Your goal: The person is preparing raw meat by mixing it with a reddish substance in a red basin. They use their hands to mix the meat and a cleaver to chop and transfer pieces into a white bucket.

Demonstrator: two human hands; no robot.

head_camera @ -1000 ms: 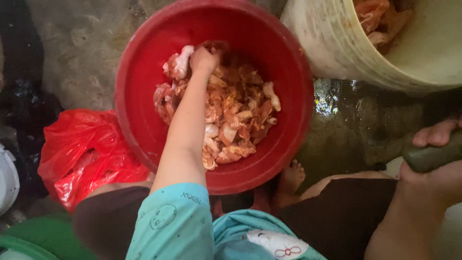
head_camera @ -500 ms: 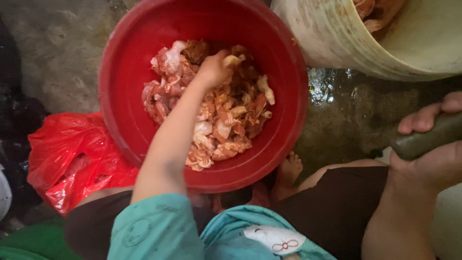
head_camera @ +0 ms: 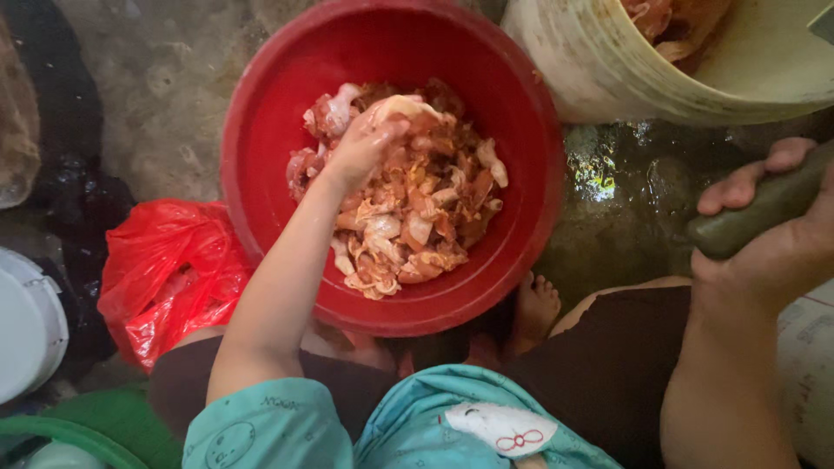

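My left hand (head_camera: 369, 143) fingers closed on a chicken piece (head_camera: 401, 108); lift clear of red basin (head_camera: 261, 174); right hand (head_camera: 764, 234) grips dark handle (head_camera: 756, 213) firmly

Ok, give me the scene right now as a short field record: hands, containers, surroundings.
left hand: closed on a pale meat piece, over the red basin
right hand: grip closed round a dark green handle
basin contents: raw meat pieces
upper right: cream bucket, meat inside
left: red plastic bag
ground: wet floor
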